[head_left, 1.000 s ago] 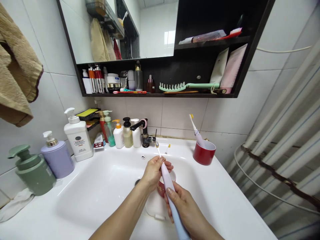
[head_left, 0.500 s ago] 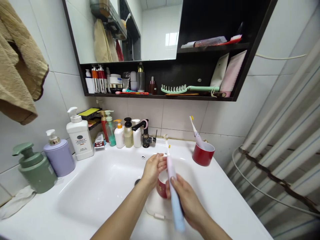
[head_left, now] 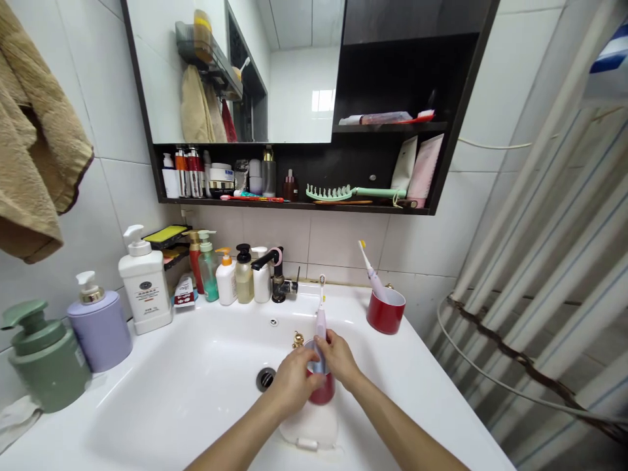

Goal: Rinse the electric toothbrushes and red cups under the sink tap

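My right hand (head_left: 341, 358) is closed around an electric toothbrush (head_left: 321, 320) with a pale pink upper part and a bluish lower handle. It stands upright, its lower end inside a red cup (head_left: 322, 394) in the sink. A round pale brush head and yellow bristles show at its top; whether both belong to one brush I cannot tell. My left hand (head_left: 297, 379) grips the cup's near left side, its fingers curled at the rim and partly hiding it. A small gold ornament (head_left: 297, 339) shows just behind the cup. Below lies a whitish case (head_left: 310, 428).
Another red cup (head_left: 386, 318) holding a lilac toothbrush (head_left: 375, 282) stands on the right rim of the white sink (head_left: 161, 386). A black faucet (head_left: 278, 278) and several pump bottles line the back and left. Above hangs a dark cabinet (head_left: 294, 204); white pipes (head_left: 530, 261) run at right.
The toothbrush has gone from a slanted hold above the cup to upright with its lower end in it. My left hand has come down to the cup. The view has shifted.
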Action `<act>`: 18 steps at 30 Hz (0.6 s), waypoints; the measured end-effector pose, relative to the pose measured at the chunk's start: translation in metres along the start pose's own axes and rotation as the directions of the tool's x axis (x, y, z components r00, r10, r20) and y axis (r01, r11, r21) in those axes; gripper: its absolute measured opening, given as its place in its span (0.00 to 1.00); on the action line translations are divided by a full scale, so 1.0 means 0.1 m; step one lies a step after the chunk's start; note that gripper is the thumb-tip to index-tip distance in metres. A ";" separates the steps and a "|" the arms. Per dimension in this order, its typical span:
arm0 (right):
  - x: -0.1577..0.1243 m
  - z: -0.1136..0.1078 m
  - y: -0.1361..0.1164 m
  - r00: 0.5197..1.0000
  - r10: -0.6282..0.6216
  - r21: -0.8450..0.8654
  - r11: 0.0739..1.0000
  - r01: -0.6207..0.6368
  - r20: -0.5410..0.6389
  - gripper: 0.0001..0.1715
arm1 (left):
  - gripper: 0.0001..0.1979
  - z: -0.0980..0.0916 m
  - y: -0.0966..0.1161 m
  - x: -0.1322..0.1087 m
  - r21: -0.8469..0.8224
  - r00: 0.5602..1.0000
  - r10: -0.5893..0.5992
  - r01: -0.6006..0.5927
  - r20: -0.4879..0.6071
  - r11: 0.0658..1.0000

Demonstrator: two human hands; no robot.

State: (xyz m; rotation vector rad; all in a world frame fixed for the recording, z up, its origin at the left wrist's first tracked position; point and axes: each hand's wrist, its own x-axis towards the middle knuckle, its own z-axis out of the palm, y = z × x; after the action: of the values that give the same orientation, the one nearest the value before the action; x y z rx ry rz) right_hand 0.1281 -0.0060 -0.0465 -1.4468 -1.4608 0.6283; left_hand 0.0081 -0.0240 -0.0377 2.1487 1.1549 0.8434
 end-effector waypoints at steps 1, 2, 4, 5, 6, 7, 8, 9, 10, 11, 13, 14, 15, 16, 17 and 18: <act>-0.01 0.01 0.02 1.000 0.002 -0.025 1.000 -0.002 0.003 0.11 | 0.08 0.01 0.00 -0.01 0.063 0.999 0.012 -0.016 0.049 0.998; -0.02 0.02 0.03 1.000 0.001 -0.047 0.999 -0.001 0.006 0.11 | 0.08 0.01 0.00 -0.01 0.118 0.996 0.020 -0.030 0.091 0.992; -0.03 0.01 0.00 1.000 -0.012 -0.085 0.996 0.013 0.007 0.10 | 0.08 0.03 0.00 0.00 0.211 0.989 0.017 -0.047 0.145 0.976; -0.02 -0.03 -0.04 1.000 -0.023 -0.101 0.995 0.023 -0.001 0.09 | 0.08 0.04 0.00 0.02 0.243 0.988 0.011 -0.049 0.156 0.969; 0.00 -0.09 -0.08 0.999 -0.035 -0.119 0.992 0.032 -0.020 0.10 | 0.08 0.04 0.00 0.03 0.264 0.987 0.007 -0.049 0.160 0.963; 0.04 -0.17 -0.14 0.998 -0.046 -0.138 0.990 0.039 -0.052 0.11 | 0.08 0.04 0.00 0.05 0.275 0.988 0.007 -0.050 0.156 0.960; 0.10 -0.29 -0.20 0.994 -0.054 -0.160 0.986 0.038 -0.096 0.14 | 0.08 0.03 0.00 0.08 0.278 0.989 0.013 -0.054 0.146 0.959; 0.18 -0.43 -0.25 0.986 -0.063 -0.188 0.982 0.033 -0.156 0.16 | 0.08 0.02 0.01 0.10 0.274 0.990 0.027 -0.063 0.136 0.960; 0.28 -0.58 -0.30 0.974 -0.069 -0.220 0.975 0.021 -0.214 0.18 | 0.07 0.01 0.03 0.14 0.269 0.991 0.045 -0.077 0.124 0.960; 0.39 -0.75 -0.34 0.958 -0.072 -0.253 0.967 0.000 -0.276 0.19 | 0.07 0.00 0.06 0.18 0.265 0.991 0.069 -0.098 0.118 0.959; 0.62 -1.05 -0.35 0.934 -0.065 -0.317 0.947 -0.054 -0.352 0.22 | 0.06 -0.02 0.14 0.31 0.267 0.986 0.123 -0.150 0.116 0.952; 0.73 -1.18 -0.34 0.934 -0.057 -0.346 0.935 -0.074 -0.353 0.23 | 0.06 -0.01 0.19 0.38 0.272 0.981 0.154 -0.180 0.114 0.945; 0.83 -1.27 -0.31 0.941 -0.047 -0.374 0.923 -0.086 -0.334 0.23 | 0.05 -0.01 0.25 0.47 0.277 0.978 0.183 -0.205 0.105 0.939; 0.92 -1.34 -0.27 0.954 -0.035 -0.400 0.912 -0.091 -0.298 0.22 | 0.05 0.01 0.31 0.57 0.280 0.975 0.203 -0.220 0.089 0.934; 0.98 -1.39 -0.23 0.968 -0.025 -0.424 0.902 -0.087 -0.250 0.21 | 0.04 0.02 0.36 0.67 0.279 0.974 0.215 -0.225 0.065 0.934; 1.03 -1.41 -0.19 0.980 -0.016 -0.447 0.891 -0.076 -0.199 0.19 | 0.04 0.04 0.40 0.77 0.267 0.975 0.221 -0.223 0.039 0.938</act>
State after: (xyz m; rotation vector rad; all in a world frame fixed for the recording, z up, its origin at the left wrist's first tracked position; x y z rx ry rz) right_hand 0.2586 0.0530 0.0559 -1.8359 -1.4864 0.1490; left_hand 0.0651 0.0222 0.0089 2.5423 1.0887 0.8083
